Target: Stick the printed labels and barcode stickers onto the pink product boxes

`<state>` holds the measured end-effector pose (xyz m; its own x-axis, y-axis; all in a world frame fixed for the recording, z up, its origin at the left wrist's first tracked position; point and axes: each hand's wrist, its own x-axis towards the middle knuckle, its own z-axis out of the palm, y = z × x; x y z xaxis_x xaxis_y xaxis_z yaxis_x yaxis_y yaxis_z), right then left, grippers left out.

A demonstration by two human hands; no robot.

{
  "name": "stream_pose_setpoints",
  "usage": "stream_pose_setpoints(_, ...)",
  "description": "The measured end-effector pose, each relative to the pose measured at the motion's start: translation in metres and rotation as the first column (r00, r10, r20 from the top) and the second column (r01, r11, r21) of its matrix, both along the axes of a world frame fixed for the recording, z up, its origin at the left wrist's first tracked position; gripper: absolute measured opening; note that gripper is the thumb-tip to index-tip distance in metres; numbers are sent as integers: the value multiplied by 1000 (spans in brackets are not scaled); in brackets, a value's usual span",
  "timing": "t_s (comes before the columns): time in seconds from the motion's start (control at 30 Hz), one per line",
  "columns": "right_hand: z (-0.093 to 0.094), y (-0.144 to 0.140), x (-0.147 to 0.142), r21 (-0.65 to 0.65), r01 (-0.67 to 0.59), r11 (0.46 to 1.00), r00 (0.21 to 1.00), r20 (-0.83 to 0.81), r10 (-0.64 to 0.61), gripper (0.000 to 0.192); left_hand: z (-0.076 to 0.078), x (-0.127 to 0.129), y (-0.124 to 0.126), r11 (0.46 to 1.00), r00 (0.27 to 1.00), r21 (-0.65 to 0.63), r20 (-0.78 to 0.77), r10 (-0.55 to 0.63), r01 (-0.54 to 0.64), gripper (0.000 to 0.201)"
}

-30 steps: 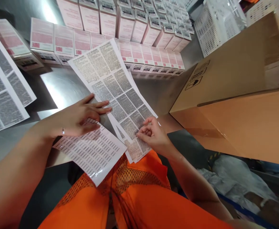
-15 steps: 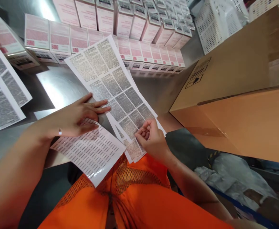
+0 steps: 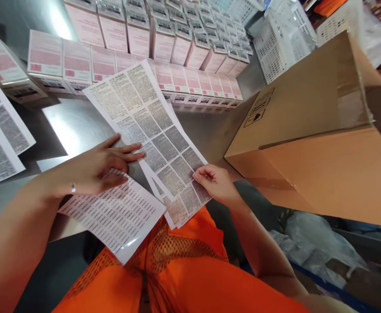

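My left hand (image 3: 95,167) lies palm down with fingers spread, their tips on the left edge of a printed label sheet (image 3: 160,134). Under its thumb is a smaller sheet of tiny labels (image 3: 118,221), which overhangs the table edge. My right hand (image 3: 217,182) pinches the label sheet's lower right edge between thumb and forefinger. More sheets of the same kind (image 3: 180,211) lie beneath, slightly fanned, their lower ends over my orange apron.
Pink-and-white boxes (image 3: 167,78) stand in rows along the back of the metal table (image 3: 206,126). Further label sheets (image 3: 1,148) are at the left. A large cardboard carton (image 3: 294,113) stands at the right, with white plastic baskets (image 3: 275,43) behind it.
My right hand has shifted slightly along the label sheet's right edge, and its thumb and forefinger now pinch that edge. My left hand keeps its place on the sheets. The view has shifted slightly.
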<state>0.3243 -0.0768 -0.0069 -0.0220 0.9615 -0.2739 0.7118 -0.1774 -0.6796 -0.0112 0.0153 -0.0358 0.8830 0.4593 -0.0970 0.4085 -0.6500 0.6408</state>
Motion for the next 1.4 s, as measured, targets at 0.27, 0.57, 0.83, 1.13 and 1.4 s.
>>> stream_pose_setpoints(0.27,-1,-1,-5,57,-60,997,996,67,57,13,0,-1,1,1000,1000,15,24,1,-1,20)
stream_pose_setpoints(0.57,-4,-4,-11,58,-52,997,993,108,45,11,-2,-1,1,1000,1000,25,26,-11,10,21)
stream_pose_setpoints(0.83,-3,-4,-15,273,175,946,956,184,-230,42,15,4,0,993,1000,-115,-24,6,-9,18)
stream_pose_setpoints(1.13,9,3,-131,232,-322,918,946,123,301,12,12,3,2,986,999,-167,19,33,-30,24)
stream_pose_setpoints(1.4,1,-6,-142,299,-386,873,888,376,264,14,14,5,1,987,999,-156,15,40,-38,26)
